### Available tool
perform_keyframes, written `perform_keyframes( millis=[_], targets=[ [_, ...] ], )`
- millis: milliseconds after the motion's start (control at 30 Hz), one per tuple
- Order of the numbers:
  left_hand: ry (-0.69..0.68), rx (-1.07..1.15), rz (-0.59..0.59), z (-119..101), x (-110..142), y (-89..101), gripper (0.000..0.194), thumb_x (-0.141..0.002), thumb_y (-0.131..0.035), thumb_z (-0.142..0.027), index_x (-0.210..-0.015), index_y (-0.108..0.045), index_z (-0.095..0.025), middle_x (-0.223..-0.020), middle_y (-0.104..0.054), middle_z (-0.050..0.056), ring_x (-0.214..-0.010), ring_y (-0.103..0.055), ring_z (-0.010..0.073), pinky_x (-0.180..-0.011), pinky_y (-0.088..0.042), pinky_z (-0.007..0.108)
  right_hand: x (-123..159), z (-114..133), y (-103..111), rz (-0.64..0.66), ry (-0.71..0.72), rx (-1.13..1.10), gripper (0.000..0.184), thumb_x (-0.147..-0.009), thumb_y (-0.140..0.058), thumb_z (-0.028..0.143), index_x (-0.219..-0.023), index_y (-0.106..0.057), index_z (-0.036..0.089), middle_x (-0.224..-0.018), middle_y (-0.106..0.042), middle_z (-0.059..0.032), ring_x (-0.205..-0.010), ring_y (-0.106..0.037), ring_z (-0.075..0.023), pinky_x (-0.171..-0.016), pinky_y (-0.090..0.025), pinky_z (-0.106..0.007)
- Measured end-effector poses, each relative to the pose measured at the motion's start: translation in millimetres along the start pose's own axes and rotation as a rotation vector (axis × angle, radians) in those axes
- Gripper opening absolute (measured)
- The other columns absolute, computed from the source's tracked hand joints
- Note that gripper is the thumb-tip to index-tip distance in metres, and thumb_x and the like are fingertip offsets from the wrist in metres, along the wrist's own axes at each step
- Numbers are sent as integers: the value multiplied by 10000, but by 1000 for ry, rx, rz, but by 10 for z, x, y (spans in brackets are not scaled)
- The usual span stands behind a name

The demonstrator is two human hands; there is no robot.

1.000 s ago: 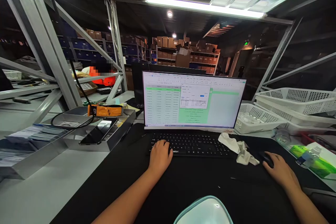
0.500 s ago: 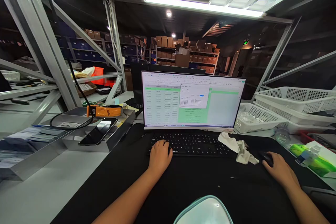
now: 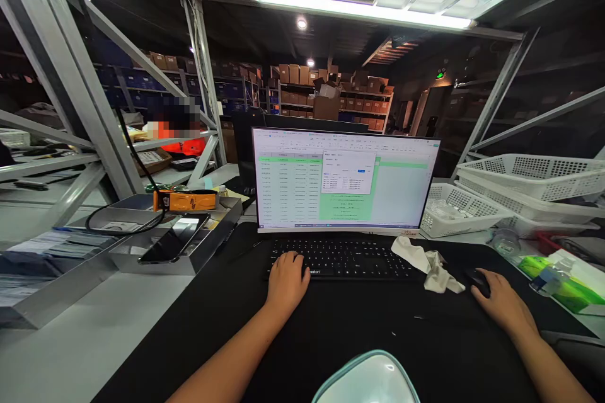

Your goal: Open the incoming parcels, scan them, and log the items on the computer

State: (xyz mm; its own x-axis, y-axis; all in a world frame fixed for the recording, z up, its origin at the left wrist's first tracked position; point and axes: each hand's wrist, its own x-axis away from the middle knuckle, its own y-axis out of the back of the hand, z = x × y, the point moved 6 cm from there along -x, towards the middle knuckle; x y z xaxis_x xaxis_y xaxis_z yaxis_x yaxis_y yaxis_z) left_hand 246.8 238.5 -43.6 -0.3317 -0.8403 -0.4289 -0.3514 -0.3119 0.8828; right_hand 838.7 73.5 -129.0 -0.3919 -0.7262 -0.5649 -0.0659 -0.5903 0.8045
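My left hand (image 3: 287, 280) rests with curled fingers on the left end of a black keyboard (image 3: 345, 259). My right hand (image 3: 503, 302) lies over a black mouse (image 3: 476, 280) on the dark desk mat (image 3: 340, 327), fingers wrapped round it. Behind the keyboard stands a monitor (image 3: 343, 179) showing a spreadsheet with green cells and a small dialog box. A crumpled white cloth (image 3: 428, 262) lies between keyboard and mouse.
A metal tray (image 3: 222, 227) at left holds a phone (image 3: 174, 238) and an orange device (image 3: 186, 201) with a black cable. White mesh baskets (image 3: 524, 186) are stacked at right, with a green packet (image 3: 564, 283) beside them. A person in orange sits behind the shelving at left.
Both hands stay where they were. The view has shifted slightly, and the person in orange behind the shelves has moved a little.
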Motion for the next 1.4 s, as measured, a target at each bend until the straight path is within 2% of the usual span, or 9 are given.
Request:
perform_keyframes(
  millis=[267,867,1200,1400],
  targets=[
    [-5,8,-18,1,8,-9,274,-954,-511,-237,-1128,-692,-127,-1218,-651,145,-1163,-590,289,-1019,-483,431,12,15,14,28,-13,4,594,-849,-398,537,-1273,-618,184,-1234,-595,-154,-1141,-618,-312,-1019,-491,-459],
    [8,13,10,-7,11,23,287,-960,-485,-242,-1138,-686,-142,-1240,-653,139,-1175,-581,278,-1034,-474,442,-9,43,25,-2,4,-15,580,-837,-403,532,-1208,-662,170,-1198,-601,-165,-1144,-607,-321,-1020,-488,-466],
    [8,-8,9,-11,19,25,293,-960,-494,-246,-1158,-682,-139,-1240,-650,134,-1186,-583,282,-1043,-476,430,14,6,8,22,-36,-26,598,-838,-411,546,-1261,-625,182,-1225,-594,-156,-1132,-611,-328,-1006,-486,-484],
    [31,-26,26,-58,51,32,319,-952,-503,-256,-1184,-669,-114,-1284,-633,160,-1219,-567,298,-1091,-443,456,19,-2,27,44,-53,-40,674,-785,-440,560,-1291,-577,137,-1226,-600,-182,-1173,-599,-360,-1042,-466,-481]
  ],
)
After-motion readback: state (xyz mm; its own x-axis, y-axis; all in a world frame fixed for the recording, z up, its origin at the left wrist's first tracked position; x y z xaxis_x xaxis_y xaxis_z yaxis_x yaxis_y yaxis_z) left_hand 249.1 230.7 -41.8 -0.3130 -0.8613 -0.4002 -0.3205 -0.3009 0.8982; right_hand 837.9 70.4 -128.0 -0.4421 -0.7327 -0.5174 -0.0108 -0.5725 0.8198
